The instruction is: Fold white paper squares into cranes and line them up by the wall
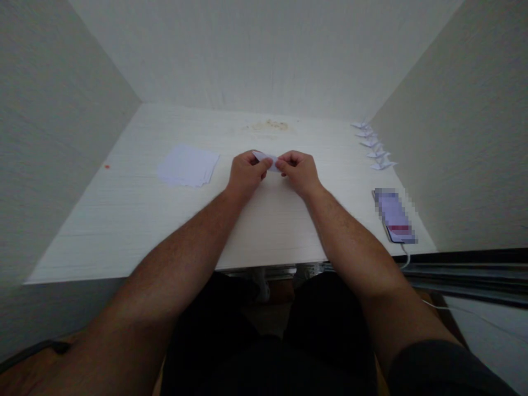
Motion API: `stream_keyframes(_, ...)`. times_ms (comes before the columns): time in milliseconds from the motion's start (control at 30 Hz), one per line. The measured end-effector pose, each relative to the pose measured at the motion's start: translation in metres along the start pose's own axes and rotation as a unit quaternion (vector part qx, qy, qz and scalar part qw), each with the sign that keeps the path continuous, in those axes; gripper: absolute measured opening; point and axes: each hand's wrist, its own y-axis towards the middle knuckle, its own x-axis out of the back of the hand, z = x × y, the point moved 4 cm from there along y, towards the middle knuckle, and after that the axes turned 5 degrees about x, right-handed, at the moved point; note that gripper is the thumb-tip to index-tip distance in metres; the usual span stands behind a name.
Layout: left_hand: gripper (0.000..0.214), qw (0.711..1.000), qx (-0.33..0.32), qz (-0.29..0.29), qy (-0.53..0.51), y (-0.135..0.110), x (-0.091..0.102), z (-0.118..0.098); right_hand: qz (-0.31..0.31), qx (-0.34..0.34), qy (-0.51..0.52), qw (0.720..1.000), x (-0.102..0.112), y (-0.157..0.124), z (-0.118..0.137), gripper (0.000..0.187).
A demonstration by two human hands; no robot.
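A small folded piece of white paper (pixel 261 156) is held between my two hands, just above the middle of the desk. My left hand (pixel 247 171) pinches its left part, thumb on top. From the right, my right hand (pixel 297 169) pinches the other end, with thumb and forefinger closed on it. The thumbs are close together, and fingers hide part of the folds. To the left of my hands lies a loose stack of white paper sheets (pixel 188 165), which neither hand touches.
Several folded white paper cranes (pixel 374 148) stand in a row along the right wall. Nearer me lies a phone (pixel 394 215) with a white cable (pixel 407 257) running off the desk edge. Walls enclose the white desk (pixel 264 231) on three sides. Brownish stains (pixel 272 126) mark its back.
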Motion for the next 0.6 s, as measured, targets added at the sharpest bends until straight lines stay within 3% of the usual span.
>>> stream_keyframes(233, 0.011, 0.999, -0.008, -0.034, 0.030, -0.001, -0.001, -0.003, -0.036, 0.016, -0.074, 0.997, 0.001, 0.000, 0.004, 0.011)
stream_keyframes(467, 0.037, 0.985, 0.106, 0.058, -0.127, 0.000, -0.003, -0.006, -0.029, 0.050, 0.006, 0.998, -0.002, -0.003, 0.005, 0.008)
stream_keyframes(600, 0.027, 0.980, 0.118, 0.080, -0.142, -0.001, -0.003, -0.002, -0.012, 0.045, 0.044, 0.998, -0.001, -0.005, 0.012, 0.005)
